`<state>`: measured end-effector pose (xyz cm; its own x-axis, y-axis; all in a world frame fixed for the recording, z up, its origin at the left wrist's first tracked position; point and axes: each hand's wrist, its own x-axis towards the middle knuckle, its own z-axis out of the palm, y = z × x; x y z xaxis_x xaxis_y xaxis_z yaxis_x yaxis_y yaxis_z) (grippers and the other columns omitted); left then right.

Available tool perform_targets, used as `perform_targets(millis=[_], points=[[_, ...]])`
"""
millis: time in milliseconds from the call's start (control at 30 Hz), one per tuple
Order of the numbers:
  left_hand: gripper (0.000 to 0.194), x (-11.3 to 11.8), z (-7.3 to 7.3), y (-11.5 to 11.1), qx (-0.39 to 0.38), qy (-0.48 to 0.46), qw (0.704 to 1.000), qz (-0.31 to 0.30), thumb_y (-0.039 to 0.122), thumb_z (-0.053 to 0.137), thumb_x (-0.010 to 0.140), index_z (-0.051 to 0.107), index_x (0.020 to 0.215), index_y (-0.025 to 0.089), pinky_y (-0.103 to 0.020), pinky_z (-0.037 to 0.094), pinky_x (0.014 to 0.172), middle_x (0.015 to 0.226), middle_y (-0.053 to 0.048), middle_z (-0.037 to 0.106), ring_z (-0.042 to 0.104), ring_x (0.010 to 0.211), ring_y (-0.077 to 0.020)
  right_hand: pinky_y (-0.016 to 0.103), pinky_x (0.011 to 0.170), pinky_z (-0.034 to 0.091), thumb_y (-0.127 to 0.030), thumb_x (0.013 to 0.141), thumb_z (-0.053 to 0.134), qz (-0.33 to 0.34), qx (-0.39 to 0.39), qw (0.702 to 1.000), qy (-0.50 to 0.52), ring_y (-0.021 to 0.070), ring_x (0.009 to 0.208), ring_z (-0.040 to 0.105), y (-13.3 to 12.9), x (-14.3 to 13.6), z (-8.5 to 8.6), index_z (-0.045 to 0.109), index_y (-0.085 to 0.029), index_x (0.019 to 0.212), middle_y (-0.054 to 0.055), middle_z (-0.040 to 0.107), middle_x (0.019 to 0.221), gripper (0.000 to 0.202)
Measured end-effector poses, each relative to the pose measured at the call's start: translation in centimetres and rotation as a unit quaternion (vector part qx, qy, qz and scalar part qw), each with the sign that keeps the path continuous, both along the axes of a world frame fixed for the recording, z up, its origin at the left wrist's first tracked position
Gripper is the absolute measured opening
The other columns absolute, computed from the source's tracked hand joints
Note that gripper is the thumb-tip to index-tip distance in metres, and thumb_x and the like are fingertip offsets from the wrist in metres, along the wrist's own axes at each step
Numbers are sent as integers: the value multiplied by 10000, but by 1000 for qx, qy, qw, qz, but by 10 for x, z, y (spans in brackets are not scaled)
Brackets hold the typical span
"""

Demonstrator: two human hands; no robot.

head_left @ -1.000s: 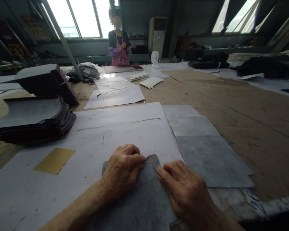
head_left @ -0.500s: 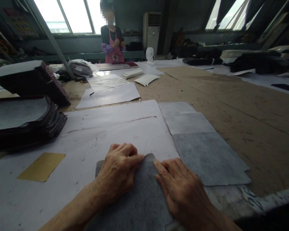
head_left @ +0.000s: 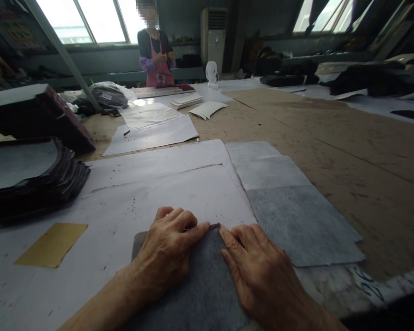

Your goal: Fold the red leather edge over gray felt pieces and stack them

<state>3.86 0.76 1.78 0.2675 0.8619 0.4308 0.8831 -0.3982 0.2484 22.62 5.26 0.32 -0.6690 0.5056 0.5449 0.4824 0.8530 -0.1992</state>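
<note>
A grey fabric-like sheet [head_left: 207, 289] lies on white paper in front of me. My left hand [head_left: 169, 248] rests on it with curled fingers, the thumb and forefinger pressing at its far edge. My right hand [head_left: 262, 266] is closed at the same edge, fingertips pinching the right side of that short stretch. Between the fingertips a narrow dark strip shows where the edge is turned over. The palms hide much of the sheet's sides. Right of my hands lies a similar grey piece [head_left: 286, 220] with a paler upper part.
White paper [head_left: 179, 193] covers the near table. A tan card [head_left: 51, 243] lies on the left, beside a stack of dark-edged pieces [head_left: 17, 170] and a taller block [head_left: 34, 115]. Farther off are white sheets [head_left: 155, 133], a small fan [head_left: 211, 73] and a person in a pink apron [head_left: 158, 64].
The far edge of the grey sheet between my fingertips has been folded over, showing a dark strip. My left thumb and forefinger have shifted slightly right. The camera view has moved a little.
</note>
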Motion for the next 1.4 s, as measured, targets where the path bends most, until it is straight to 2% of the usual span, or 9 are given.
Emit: perform_targets(millis=[167, 567, 700, 833, 933, 1067, 1400], points=[[378, 0, -2, -1, 26, 53, 998, -10, 58, 375, 828, 540, 1128, 219, -411, 310, 786, 807, -30, 555, 467, 752, -167, 360, 638, 494, -117, 832, 420, 0, -3, 1000, -2, 199, 755, 469, 0, -1, 0, 592, -66, 1031, 95, 548, 793, 267], [391, 6, 3, -4, 27, 134, 991, -2, 59, 335, 835, 526, 1148, 193, -438, 266, 848, 809, -28, 560, 469, 763, -178, 366, 620, 491, -122, 840, 419, 2, -4, 1000, 4, 203, 731, 485, 1, -2, 1, 597, -65, 1020, 93, 561, 780, 260], [382, 8, 3, -2, 25, 147, 989, 3, 71, 353, 836, 521, 1154, 202, -449, 258, 858, 816, -27, 559, 471, 758, -179, 364, 651, 495, -130, 847, 436, 9, -31, 999, 34, 196, 747, 514, 3, 2, 2, 584, -80, 1030, 88, 576, 809, 240], [366, 10, 3, -1, 32, 152, 988, 5, 88, 340, 858, 523, 1151, 210, -450, 257, 868, 812, -27, 555, 467, 759, -177, 315, 660, 497, -135, 830, 481, -15, -41, 995, 88, 172, 738, 541, 7, 6, 1, 574, -89, 969, 74, 585, 792, 173], [356, 11, 2, -2, 42, 155, 987, 4, 96, 329, 870, 528, 1147, 198, -451, 261, 869, 815, -32, 553, 464, 763, -178, 298, 643, 498, -115, 834, 469, -21, -20, 995, 91, 168, 726, 536, 8, 6, -1, 576, -67, 993, 80, 580, 776, 198], [344, 10, 1, -2, 56, 156, 986, -5, 103, 327, 877, 540, 1137, 177, -448, 285, 848, 806, -37, 556, 466, 756, -180, 317, 618, 503, -30, 819, 387, 3, 29, 999, 45, 190, 749, 505, 4, 5, -2, 577, -56, 1109, 101, 573, 797, 348], [333, 11, -2, -1, 77, 145, 986, -3, 120, 327, 891, 558, 1124, 178, -456, 294, 846, 806, -37, 557, 468, 749, -182, 360, 568, 505, -9, 776, 347, -26, 82, 996, -17, 223, 729, 480, -2, 0, -1, 638, -40, 1025, 121, 576, 795, 384]])
